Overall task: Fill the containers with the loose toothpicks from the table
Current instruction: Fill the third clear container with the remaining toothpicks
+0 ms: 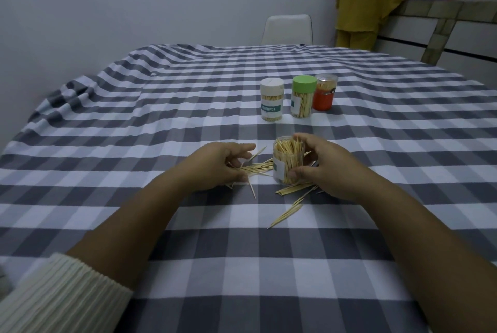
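From the head camera, the right hand (326,168) wraps around an open clear container (288,161) that stands upright on the checked tablecloth (161,122). The thumb lies across the container's near lower side, and the fingers curl over its far rim. The container is packed with toothpicks standing on end, and it bears a white label on the side facing left.

The left hand (215,166) rests on the cloth just left of the container, not touching it. Its fingers are curled in over a bunch of loose toothpicks (255,167) and the thumb pinches them; the bunch fans out from the fingertips toward the container's base. A few single sticks lie just in front of this hand.

More scattered toothpicks (291,202) lie under and in front of the right hand, trailing toward the camera from the container's near side.

Well beyond both hands, three closed containers stand in a row: a white-lidded container (272,100) with a teal band reading "TOOTHPICK", a green-lidded container (303,97) just beside it on the right, and a red container (325,92) with a clear top, touching or nearly touching the green-lidded one.

A white chair (287,29) stands at the table's far edge. A cream ribbed sleeve (53,297) covers the left forearm near the camera.
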A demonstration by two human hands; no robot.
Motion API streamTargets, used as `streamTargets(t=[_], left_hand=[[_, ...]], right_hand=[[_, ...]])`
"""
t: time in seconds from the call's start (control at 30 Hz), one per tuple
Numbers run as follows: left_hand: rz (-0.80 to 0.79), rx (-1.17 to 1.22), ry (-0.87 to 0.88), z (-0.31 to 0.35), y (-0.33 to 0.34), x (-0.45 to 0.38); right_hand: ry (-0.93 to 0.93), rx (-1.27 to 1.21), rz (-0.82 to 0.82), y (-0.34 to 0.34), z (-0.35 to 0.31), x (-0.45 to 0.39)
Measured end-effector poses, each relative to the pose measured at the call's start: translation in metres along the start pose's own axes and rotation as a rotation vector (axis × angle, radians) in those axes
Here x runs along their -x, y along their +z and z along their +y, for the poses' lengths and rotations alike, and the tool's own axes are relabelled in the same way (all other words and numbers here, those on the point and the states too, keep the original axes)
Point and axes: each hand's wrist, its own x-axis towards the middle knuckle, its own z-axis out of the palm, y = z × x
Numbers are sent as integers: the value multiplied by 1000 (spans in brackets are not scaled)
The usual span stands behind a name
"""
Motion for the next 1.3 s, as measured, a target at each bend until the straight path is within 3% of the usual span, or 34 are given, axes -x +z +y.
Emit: streamTargets(t=[0.23,0.47,0.63,0.87,1.07,1.17,1.3], left_hand=[[-84,-161,-93,-4,-10,3],[-66,-208,-75,-6,-20,3],[-254,-219,-129,-5,-28,12],[-65,-523,-3,8,-6,3],[58,-845,-33,11,18,-5],[164,-837,-11,10,27,-3],[182,-662,-103,9,21,-8]], right_hand=[[-2,9,4,0,1,-1],[-6,11,4,0,1,-1],[-6,5,3,1,1,-1],[-13,10,8,0,-1,1],[-15,12,13,1,-2,2],[-24,-2,18,2,-2,2],[-33,3,25,3,-3,3]])
